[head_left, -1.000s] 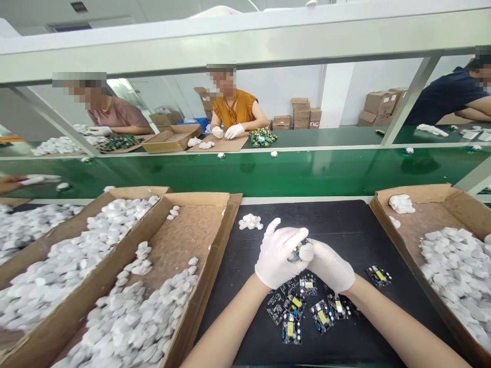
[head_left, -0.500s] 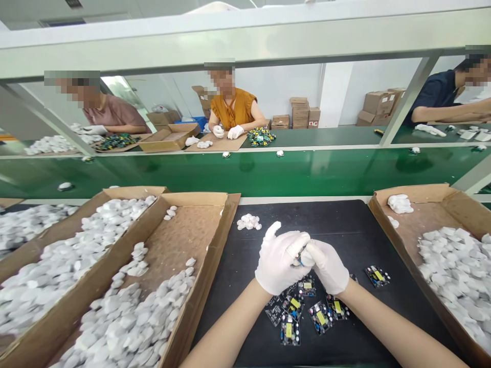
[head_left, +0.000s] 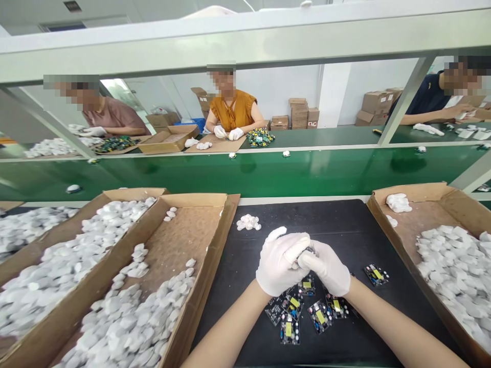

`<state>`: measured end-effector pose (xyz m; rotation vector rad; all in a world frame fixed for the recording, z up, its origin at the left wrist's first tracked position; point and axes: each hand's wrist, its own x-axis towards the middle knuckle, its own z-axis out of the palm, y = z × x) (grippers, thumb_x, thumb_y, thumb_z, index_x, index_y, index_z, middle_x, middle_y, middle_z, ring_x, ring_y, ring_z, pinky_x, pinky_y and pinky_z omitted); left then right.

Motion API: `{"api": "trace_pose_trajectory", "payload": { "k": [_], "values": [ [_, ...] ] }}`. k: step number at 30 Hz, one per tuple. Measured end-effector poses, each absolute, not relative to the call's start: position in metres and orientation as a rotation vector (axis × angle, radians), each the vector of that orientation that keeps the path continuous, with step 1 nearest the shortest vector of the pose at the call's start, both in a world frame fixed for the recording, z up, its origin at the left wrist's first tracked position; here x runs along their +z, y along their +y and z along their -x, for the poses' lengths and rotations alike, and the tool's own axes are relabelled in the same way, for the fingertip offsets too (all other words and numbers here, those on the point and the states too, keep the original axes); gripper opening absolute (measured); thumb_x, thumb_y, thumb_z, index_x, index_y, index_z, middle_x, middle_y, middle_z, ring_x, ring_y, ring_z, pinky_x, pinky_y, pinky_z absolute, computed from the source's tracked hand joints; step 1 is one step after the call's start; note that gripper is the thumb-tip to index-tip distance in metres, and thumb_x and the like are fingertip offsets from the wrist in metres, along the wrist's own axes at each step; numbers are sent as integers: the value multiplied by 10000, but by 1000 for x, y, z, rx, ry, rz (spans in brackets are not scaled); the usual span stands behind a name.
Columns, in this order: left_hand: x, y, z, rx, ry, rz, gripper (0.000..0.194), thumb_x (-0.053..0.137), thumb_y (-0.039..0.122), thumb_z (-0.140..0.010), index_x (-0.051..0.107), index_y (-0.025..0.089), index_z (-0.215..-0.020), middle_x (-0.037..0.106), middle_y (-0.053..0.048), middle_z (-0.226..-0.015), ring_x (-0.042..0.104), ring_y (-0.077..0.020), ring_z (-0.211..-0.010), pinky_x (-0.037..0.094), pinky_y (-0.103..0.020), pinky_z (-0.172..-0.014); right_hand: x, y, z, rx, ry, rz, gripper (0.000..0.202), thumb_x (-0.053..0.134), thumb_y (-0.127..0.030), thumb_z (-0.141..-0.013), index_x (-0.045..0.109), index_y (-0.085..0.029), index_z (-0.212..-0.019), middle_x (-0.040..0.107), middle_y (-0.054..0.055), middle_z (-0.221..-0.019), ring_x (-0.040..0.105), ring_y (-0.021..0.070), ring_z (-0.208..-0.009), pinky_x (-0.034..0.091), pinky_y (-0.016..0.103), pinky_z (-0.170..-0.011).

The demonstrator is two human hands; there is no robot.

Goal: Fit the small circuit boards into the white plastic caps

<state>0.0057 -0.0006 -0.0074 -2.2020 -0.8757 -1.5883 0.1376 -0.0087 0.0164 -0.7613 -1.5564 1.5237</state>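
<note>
Both hands wear white gloves and meet over the black work mat (head_left: 330, 220). My left hand (head_left: 284, 263) is curled round a small circuit board, mostly hidden by the gloves; only a dark sliver shows between the fingers. My right hand (head_left: 326, 266) pinches the same board from the other side, its thumb pressed toward the left fingers. Below the hands lie several black circuit boards (head_left: 289, 328) with yellow-topped parts. One more circuit board (head_left: 376, 275) lies apart at the right. A small heap of white pads (head_left: 248, 222) sits to the upper left.
Cardboard trays (head_left: 207, 245) heaped with white pads stand at the left, and another tray (head_left: 425, 190) at the right. Beyond the mat runs a green conveyor (head_left: 172, 174) carrying small boards with white tops. Several co-workers sit across it, beneath a metal frame (head_left: 245, 46).
My hands stay together, with slight finger shifts round the board; the blue part glimpsed before is now covered. Pieces on the conveyor have moved right. The co-worker at far right has moved their arms.
</note>
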Motion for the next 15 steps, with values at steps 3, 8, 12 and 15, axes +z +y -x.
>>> {"api": "trace_pose_trajectory", "payload": {
  "k": [3, 8, 12, 15],
  "values": [
    [-7, 0, -6, -1613, -851, 2155, 235, 556, 226, -787, 522, 200, -1018, 716, -39, -843, 680, -146, -797, 455, -332, -871, 12, -10, -137, 1657, -1406, 591, 300, 456, -427, -831, 617, -180, -780, 607, 37, -751, 549, 183, -749, 432, 324, -723],
    [-3, 0, -3, -1465, -839, 2223, 144, 556, 220, -790, 548, 191, -931, 714, -26, -805, 676, -150, -765, 411, -330, -877, 7, -9, -139, 1600, -1450, 622, 285, 502, -425, -814, 575, -163, -728, 594, 41, -759, 533, 181, -737, 415, 335, -739],
    [-2, -1, -1, -1344, -868, 2300, 100, 531, 254, -821, 556, 195, -897, 716, -15, -826, 670, -156, -796, 366, -334, -888, 5, -7, -142, 1514, -1523, 650, 328, 532, -472, -788, 513, -171, -658, 543, 9, -708, 492, 160, -682, 405, 328, -719],
    [-5, 1, 0, -1332, -856, 2324, 111, 524, 255, -825, 556, 201, -916, 716, -21, -858, 668, -163, -831, 364, -339, -895, 7, -6, -142, 1494, -1535, 664, 308, 553, -453, -769, 499, -177, -645, 511, -5, -679, 466, 154, -667, 403, 328, -719]
  ]
}}
